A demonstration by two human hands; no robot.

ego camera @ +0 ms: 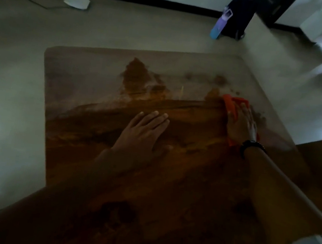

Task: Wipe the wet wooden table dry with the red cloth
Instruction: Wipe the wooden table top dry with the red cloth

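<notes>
Right grip (241,123) flat on red cloth (233,105), fingers laid over it, pressing rather than pinching; slightly blurred. Cloth at far right of tabletop (83,82), bunched under palm. Likely soft, light and limp, sliding easily on wet wood; flat palm pressure suits it best. Left grip (142,133) spread flat mid-tabletop, possibly in wiping path. Wet patches (136,73) on far side. Bottle (220,24) and dark bag (239,17) on floor beyond, well apart.

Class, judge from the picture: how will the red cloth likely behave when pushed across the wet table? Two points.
Probably floppy: the red cloth bunches into folds beyond the right hand. Likely light and easy to slide, since one flat hand presses it on the glossy table.
</notes>
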